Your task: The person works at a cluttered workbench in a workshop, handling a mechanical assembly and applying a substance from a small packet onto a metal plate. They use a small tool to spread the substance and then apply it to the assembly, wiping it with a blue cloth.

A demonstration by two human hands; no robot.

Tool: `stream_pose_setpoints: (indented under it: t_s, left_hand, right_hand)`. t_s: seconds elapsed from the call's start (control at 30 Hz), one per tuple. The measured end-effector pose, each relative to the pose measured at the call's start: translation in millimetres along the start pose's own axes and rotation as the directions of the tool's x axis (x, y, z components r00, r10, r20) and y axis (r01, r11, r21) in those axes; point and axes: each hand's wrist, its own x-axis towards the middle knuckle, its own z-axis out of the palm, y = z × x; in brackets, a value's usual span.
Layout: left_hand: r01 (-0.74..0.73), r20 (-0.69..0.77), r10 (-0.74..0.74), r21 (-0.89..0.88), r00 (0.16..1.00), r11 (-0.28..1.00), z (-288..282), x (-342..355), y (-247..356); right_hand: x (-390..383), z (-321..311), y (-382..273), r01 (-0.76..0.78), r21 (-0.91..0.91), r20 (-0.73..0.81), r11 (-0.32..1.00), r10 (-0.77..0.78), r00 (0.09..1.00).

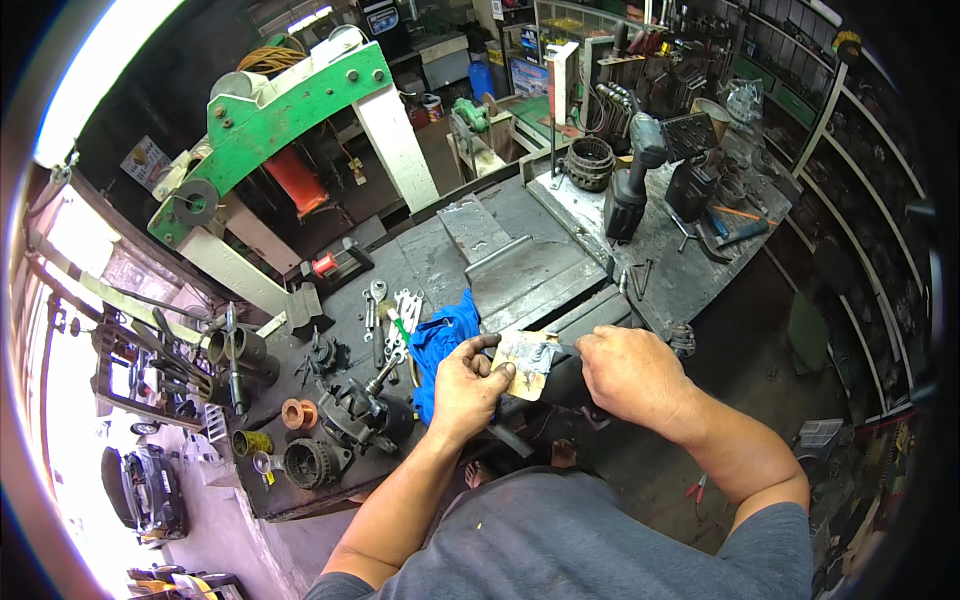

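My left hand [466,392] pinches a small pale-yellow card [526,386], thumb on top and fingers along its far edge. Grey paste [541,356] is smeared over the card's right half. In my right hand [632,372], curled closed beside the card, is a thin dark blade-like tool [567,351]. Its tip reaches the paste, while its handle is hidden inside the fist. A crumpled blue cloth [436,348] lies on the bench just beyond my left hand.
Several wrenches [403,316], a dark motor part [362,416] and a copper-coloured spool [299,413] lie on the left of the bench. A cordless power tool [632,190] stands at right, near a round slotted ring [590,164]. A green-topped frame [290,122] rises behind.
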Motion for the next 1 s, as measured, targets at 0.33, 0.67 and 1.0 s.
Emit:
stream_pose_setpoints:
  t_s: [0.33,0.67,1.0]
  left_hand:
    - [0.001,0.004,-0.001,0.013,1.000,1.000,0.6,0.2,0.0]
    - [0.000,0.003,0.000,0.043,1.000,0.999,-0.7,0.2,0.1]
    - [-0.010,0.005,0.009,0.019,1.000,1.000,-0.9,0.6,-2.3]
  right_hand:
    - [2.1,3.9,-0.1,0.068,0.068,-0.004,0.995,-0.068,0.998]
    - [6.2,-2.0,-0.1,0.003,0.044,0.025,0.999,-0.004,1.000]
    - [9.0,-1.4,-4.4,-0.010,0.080,-0.047,0.997,0.014,0.999]
